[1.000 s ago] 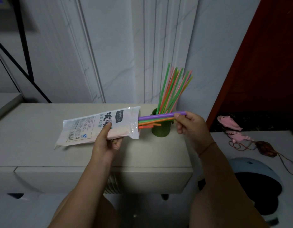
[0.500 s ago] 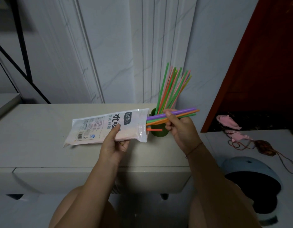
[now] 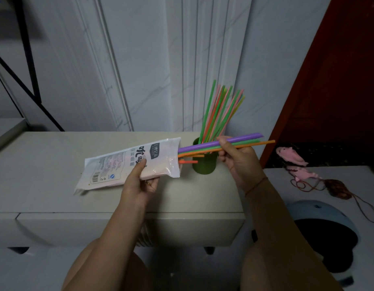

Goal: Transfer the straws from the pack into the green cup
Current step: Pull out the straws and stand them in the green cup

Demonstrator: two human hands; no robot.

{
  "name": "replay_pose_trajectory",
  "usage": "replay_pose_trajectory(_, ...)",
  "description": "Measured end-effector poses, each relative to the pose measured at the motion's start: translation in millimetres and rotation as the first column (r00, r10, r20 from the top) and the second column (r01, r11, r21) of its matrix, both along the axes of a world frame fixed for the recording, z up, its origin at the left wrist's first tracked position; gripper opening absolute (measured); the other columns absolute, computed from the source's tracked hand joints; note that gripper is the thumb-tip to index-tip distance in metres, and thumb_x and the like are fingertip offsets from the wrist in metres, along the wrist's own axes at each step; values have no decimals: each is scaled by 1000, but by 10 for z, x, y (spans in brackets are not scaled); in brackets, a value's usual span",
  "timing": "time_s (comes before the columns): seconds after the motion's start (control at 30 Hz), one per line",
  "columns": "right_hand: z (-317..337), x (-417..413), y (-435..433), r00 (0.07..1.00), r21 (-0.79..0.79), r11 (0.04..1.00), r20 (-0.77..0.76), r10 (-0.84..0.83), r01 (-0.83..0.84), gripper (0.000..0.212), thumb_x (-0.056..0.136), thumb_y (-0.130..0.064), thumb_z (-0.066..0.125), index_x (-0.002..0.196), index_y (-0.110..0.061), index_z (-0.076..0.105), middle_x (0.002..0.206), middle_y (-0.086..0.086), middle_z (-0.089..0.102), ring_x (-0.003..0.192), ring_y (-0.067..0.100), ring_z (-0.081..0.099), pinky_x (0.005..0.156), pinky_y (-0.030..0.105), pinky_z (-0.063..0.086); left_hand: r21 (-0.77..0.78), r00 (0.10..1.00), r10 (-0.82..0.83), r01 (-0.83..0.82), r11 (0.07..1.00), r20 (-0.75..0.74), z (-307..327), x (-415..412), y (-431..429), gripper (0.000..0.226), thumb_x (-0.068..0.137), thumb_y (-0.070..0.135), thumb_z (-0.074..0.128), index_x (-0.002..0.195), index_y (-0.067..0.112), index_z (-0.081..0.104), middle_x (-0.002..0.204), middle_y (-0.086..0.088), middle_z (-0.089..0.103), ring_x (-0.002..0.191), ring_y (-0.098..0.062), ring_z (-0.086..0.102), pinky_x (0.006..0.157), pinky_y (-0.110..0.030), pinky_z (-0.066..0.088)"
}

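My left hand (image 3: pixel 139 181) grips a white plastic straw pack (image 3: pixel 127 164), held nearly level above the pale cabinet top (image 3: pixel 45 164) with its open end toward the right. My right hand (image 3: pixel 238 158) pinches a purple, a green and an orange straw (image 3: pixel 242 141) that stick out of the pack's mouth and reach past the hand to the right. Two short orange ends (image 3: pixel 189 161) poke from the pack below them. Behind these stands the green cup (image 3: pixel 204 164), with several green, orange, pink and yellow straws (image 3: pixel 219 110) upright in it, leaning right.
A white panelled wall rises right behind the cabinet. At right a dark red door (image 3: pixel 329 80) stands above a lower white surface with pink fish toys (image 3: pixel 291 156), a corded brown pouch (image 3: pixel 337 189) and a pale blue helmet-like object (image 3: pixel 322 227). My knees show below.
My right hand has pulled the purple, green and orange straws farther out of the pack toward the right. The pack and left hand have shifted slightly right.
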State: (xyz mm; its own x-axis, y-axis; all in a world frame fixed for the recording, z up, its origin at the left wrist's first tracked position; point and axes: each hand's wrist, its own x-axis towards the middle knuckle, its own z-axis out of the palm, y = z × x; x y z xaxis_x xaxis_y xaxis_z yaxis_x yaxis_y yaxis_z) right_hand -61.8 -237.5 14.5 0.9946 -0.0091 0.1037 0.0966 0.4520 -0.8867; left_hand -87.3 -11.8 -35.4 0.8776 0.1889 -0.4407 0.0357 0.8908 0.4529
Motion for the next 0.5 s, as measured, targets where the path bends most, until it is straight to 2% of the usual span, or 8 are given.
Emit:
replay_pose_trajectory(0.23, 202, 164, -338, 981, -133, 972, 5, -194, 193, 11, 87, -6, 61, 78, -7, 66, 53, -3, 58, 48, 5, 53, 49, 15, 46, 42, 997, 61, -59, 997, -47, -17, 24, 266, 9, 88, 7, 64, 92, 15, 63, 69, -1, 76, 61, -15, 73, 62, -34, 60)
replay_pose_trajectory(0.33, 295, 219, -479, 972, -195, 953, 29, -232, 233, 7, 87, -8, 62, 82, -4, 66, 50, -5, 59, 46, 4, 54, 48, 13, 46, 46, 996, 77, -75, 996, -55, -23, 18, 304, 10, 88, 7, 64, 91, 16, 62, 67, -1, 75, 60, -14, 73, 66, -35, 59)
replay_pose_trajectory(0.5, 418, 295, -623, 938, -311, 885, 103, -332, 347, 7, 85, -10, 65, 78, -10, 64, 50, -4, 60, 44, 3, 55, 46, 13, 47, 48, 996, 67, -64, 997, -63, -28, 15, 282, 9, 88, 8, 64, 89, 16, 62, 67, 0, 75, 59, -13, 73, 66, -35, 59)
